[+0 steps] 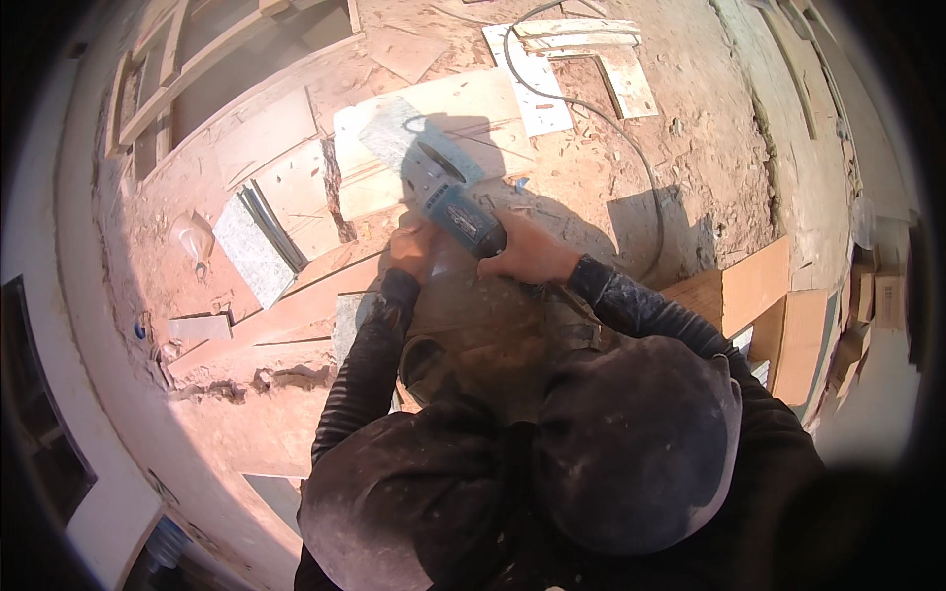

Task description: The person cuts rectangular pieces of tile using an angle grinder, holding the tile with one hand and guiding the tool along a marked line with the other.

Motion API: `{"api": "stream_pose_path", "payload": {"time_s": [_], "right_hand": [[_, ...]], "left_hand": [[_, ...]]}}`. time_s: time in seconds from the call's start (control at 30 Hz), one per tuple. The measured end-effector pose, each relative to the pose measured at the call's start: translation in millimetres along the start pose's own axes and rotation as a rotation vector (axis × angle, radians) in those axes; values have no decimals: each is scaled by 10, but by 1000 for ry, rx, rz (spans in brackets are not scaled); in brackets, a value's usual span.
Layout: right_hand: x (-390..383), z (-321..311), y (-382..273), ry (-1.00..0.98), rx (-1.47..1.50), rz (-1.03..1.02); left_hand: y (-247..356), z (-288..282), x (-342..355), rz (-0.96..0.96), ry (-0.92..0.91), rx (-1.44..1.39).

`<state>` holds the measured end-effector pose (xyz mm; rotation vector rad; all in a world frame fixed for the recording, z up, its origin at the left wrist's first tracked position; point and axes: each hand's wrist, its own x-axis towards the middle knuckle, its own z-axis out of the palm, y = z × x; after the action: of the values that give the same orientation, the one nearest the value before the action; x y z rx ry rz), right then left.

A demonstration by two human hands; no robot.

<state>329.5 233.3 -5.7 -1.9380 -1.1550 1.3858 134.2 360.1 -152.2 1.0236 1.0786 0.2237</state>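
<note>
In front of my knees I hold a blue-green angle grinder (459, 215) with both hands. Its dark rear end sits in my right hand (532, 250), the fingers wrapped round it. My left hand (414, 248) is closed at the grinder's left side; just what part it grips is partly hidden. At the tool's far end the disc (441, 163) is tilted over a grey speckled tile (387, 126). Whether the disc touches the tile I cannot tell. Beneath the tile lies a pale, dusty board (360, 182).
A black cable (645, 163) loops over the dusty ground at the right. Stacked tiles (258, 241) and a clear plastic bag (192, 239) lie at the left. Cut white pieces (537, 94) lie at the far side. A wooden frame (212, 74) is far left, an open cardboard box (759, 286) right.
</note>
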Motion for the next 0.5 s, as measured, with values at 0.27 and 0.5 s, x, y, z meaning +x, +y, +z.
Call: {"api": "stream_pose_path", "payload": {"time_s": [0.27, 0.5], "right_hand": [[305, 101, -336, 16, 91, 4], [902, 9, -283, -13, 48, -80]], "left_hand": [[-60, -133, 7, -7, -81, -219], [155, 38, -131, -83, -6, -210]]}}
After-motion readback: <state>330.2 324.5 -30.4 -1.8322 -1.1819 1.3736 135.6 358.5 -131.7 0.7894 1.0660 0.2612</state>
